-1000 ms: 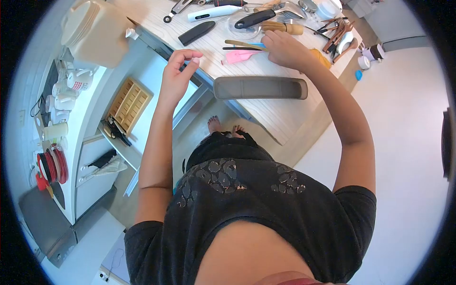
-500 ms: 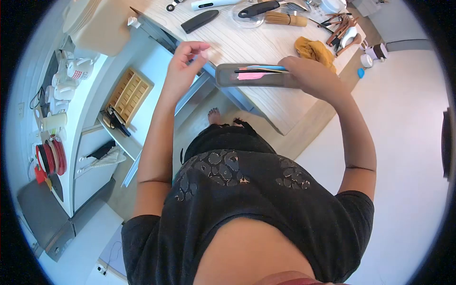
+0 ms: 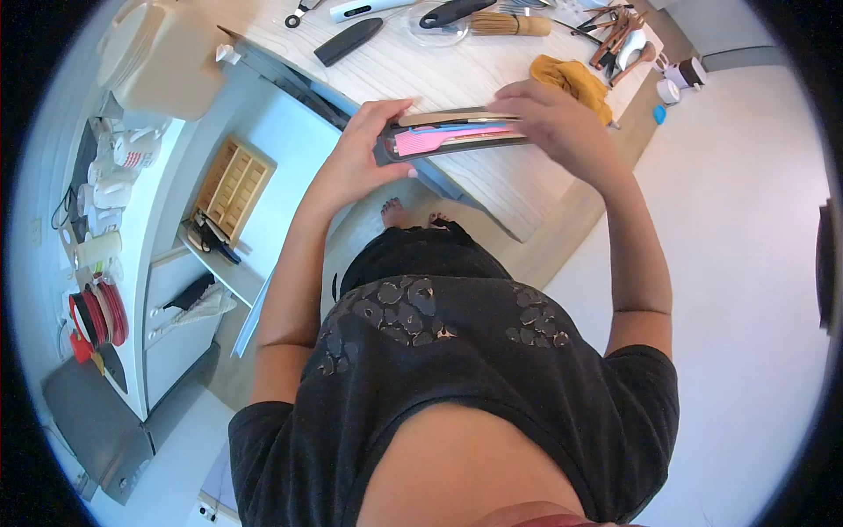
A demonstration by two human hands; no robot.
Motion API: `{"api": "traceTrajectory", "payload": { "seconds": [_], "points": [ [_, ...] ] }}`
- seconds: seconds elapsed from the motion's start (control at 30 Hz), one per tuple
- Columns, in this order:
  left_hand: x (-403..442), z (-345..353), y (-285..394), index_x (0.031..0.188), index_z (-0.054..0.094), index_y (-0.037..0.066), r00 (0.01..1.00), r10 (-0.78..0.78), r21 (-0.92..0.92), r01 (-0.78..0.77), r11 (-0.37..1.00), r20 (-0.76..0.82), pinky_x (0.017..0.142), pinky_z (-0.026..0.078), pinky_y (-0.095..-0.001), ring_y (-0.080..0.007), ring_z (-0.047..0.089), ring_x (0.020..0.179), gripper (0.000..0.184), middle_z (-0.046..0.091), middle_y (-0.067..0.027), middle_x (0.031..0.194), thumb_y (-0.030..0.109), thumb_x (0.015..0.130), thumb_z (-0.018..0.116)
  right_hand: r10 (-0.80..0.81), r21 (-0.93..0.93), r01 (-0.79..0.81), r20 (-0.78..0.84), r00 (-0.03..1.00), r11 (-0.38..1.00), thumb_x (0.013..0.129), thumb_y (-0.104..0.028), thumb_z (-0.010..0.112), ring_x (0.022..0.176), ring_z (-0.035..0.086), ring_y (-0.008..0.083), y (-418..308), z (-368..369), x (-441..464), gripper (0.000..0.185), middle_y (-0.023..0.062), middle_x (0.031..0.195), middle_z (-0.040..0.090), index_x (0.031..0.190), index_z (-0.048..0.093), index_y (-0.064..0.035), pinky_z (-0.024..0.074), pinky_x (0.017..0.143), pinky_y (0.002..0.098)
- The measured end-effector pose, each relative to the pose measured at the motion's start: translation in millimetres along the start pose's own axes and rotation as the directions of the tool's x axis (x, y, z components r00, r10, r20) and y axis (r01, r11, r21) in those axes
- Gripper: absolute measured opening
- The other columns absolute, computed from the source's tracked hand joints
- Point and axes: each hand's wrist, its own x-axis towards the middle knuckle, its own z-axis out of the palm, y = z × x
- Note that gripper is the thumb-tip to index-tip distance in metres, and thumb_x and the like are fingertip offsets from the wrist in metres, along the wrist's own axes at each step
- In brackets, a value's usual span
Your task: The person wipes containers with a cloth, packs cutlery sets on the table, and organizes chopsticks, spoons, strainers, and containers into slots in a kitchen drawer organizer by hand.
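A long narrow grey tray point(image 3: 457, 150) is over the front edge of the wooden table. My left hand point(image 3: 358, 158) is closed on its left end, thumb on the near side and fingers on the far side. Inside lie a pink, comb-like flat-headed utensil point(image 3: 418, 140) and several thin stick-like things, one blue point(image 3: 430, 129) and one dark. My right hand point(image 3: 562, 127) is over the tray's right end, its fingers stretched out and partly spread above the ends of the contents. The right thumb is hidden.
On the table point(image 3: 492, 189) are a black sheath-like piece point(image 3: 348, 41), a bamboo whisk point(image 3: 509, 24), a mustard cloth point(image 3: 571, 81) and several wooden utensils point(image 3: 625, 44). An open drawer to the left holds a wooden organizer point(image 3: 230, 189).
My left hand has moved from beside the tray to gripping its left end. The tray has shifted slightly left and tilted, showing more of its contents. My right hand's fingers have loosened and spread.
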Motion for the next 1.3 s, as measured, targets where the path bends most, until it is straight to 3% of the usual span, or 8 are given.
{"api": "traceTrajectory", "payload": {
  "seconds": [0.2,0.4,0.5,0.8,0.97,1.13,1.2,1.3],
  "points": [
    [-1.9,-0.4,-5.1,0.121,0.054,0.007,0.997,0.069,0.086,-0.066,0.994,-0.04,0.099,0.036,-0.0366,-0.0276,0.046,0.116,0.065,0.048,-0.012,0.121,0.016,0.061,0.078,0.467,0.245,-0.428,-0.135,0.874,0.87,0.084,-0.008,0.058,0.096,0.058,0.0235,28.9,-14.9,-53.2,0.022,0.0056,0.105,0.059,0.105,0.064,-0.0128,0.0458,0.084,0.0331],
    [-2.2,3.4,-7.0,0.114,0.058,0.007,0.991,0.097,0.166,-0.081,0.983,-0.089,0.097,0.037,-0.0353,-0.0256,0.048,0.113,0.054,0.049,-0.0102,0.117,0.013,0.064,0.077,0.322,0.074,-0.315,-0.329,0.888,0.946,0.082,-0.011,0.062,0.091,0.058,0.0229,23.8,16.1,-64.2,0.02,0.0052,0.097,0.058,0.102,0.065,-0.0125,0.0463,0.08,0.0323],
    [-2.4,7.9,-3.2,0.115,0.057,0.007,0.987,-0.056,-0.153,0.033,0.988,-0.149,0.092,0.041,-0.0346,-0.0252,0.048,0.112,0.057,0.051,-0.0104,0.119,0.011,0.063,0.078,0.454,0.149,-0.43,-0.327,0.828,0.891,0.082,-0.007,0.063,0.088,0.055,0.0182,31.0,30.6,-71.8,0.016,0.0054,0.09,0.056,0.097,0.066,-0.0066,0.0445,0.075,0.0313],
    [-4.7,8.3,-10.6,0.117,0.056,0.006,0.993,0.028,-0.087,-0.037,0.996,-0.112,0.091,0.044,-0.032,-0.0215,0.049,0.114,0.054,0.049,-0.0091,0.121,0.009,0.067,0.076,0.34,0.029,-0.347,-0.291,0.894,0.937,0.078,-0.007,0.065,0.079,0.053,0.0214,23.9,38.5,-46.2,0.009,0.0058,0.082,0.052,0.087,0.066,-0.0061,0.044,0.071,0.0319],
    [-6.7,10.9,-8.6,0.087,0.064,0.004,0.984,0.034,-0.051,-0.043,0.998,-0.172,0.092,0.042,-0.0337,-0.0243,0.051,0.112,0.024,0.053,-0.011,0.122,0.008,0.066,0.075,0.416,0.061,-0.416,-0.279,0.865,0.907,0.076,-0.012,0.066,0.085,0.055,0.0256,23.5,31.2,-46.7,0.009,0.0075,0.085,0.055,0.083,0.065,-0.0064,0.0457,0.074,0.0359],
    [-5.3,13.6,-1.3,0.106,0.059,0.005,0.975,-0.01,-0.035,0.002,0.999,-0.22,0.092,0.043,-0.0328,-0.0227,0.052,0.111,0.043,0.051,-0.01,0.119,0.007,0.067,0.075,0.356,0.048,-0.369,-0.402,0.844,0.928,0.077,-0.008,0.066,0.085,0.056,0.0239,21.9,30.1,-38.8,0.01,0.0086,0.092,0.055,0.085,0.063,-0.0046,0.0466,0.074,0.034],
    [-3.4,11.7,-2.8,0.114,0.056,0.005,0.964,-0.043,-0.065,0.026,0.998,-0.262,0.092,0.044,-0.0324,-0.0219,0.052,0.11,0.051,0.05,-0.0096,0.118,0.006,0.067,0.075,0.543,0.324,-0.451,-0.304,0.783,0.832,0.079,-0.006,0.065,0.083,0.057,0.0224,22.4,31.8,-33.9,0.011,0.0091,0.095,0.054,0.089,0.061,-0.0034,0.0475,0.072,0.0319],
    [-2.4,7.0,-11.3,0.123,0.048,0.005,0.966,-0.017,-0.052,0.003,0.999,-0.258,0.091,0.045,-0.032,-0.0209,0.052,0.109,0.062,0.049,-0.0092,0.117,0.006,0.068,0.075,0.516,0.329,-0.416,-0.334,0.789,0.848,0.081,-0.006,0.064,0.081,0.057,0.0218,23.0,36.1,-27.0,0.011,0.0089,0.095,0.054,0.091,0.06,-0.0028,0.0481,0.071,0.0304]
  ]
}}
